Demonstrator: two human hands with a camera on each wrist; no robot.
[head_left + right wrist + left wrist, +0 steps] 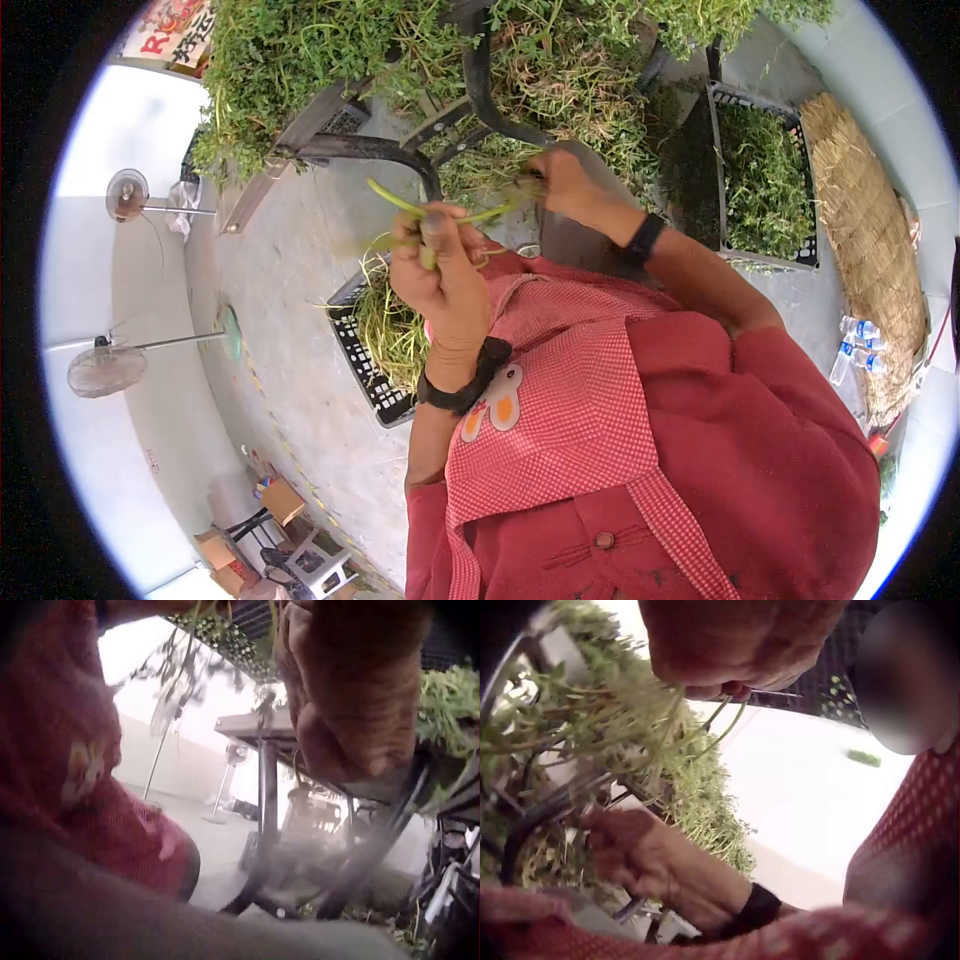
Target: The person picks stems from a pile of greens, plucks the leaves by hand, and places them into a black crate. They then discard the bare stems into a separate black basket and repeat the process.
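The left hand (442, 265) is raised in front of the body and grips a few green stems (487, 214) between thumb and fingers, their pale ends sticking out past the thumb. The right hand (583, 192), just beyond it and to its right, has its fingers curled around the leafy part of the same stems; leaves and fingertips there are blurred. So the stems stretch between the two hands.

A black wristband (465, 378) sits below the left hand, and a dark band (642, 238) circles the wrist behind the right one. Ahead of the left hand, a heap of leafy greens (310, 70) covers a counter (247, 729) with dark curved legs (372, 148). Below the left hand, on the floor, stands a black basket (395, 408) holding pale stalks (390, 325). Well to the right of the right hand is a black crate (719, 180) of greens, with a rolled straw mat (868, 230) past it and plastic bottles (862, 345) beside the mat. Two fans (107, 371) stand far to the left of the left hand. Directly behind both hands is a red checked apron (565, 425).
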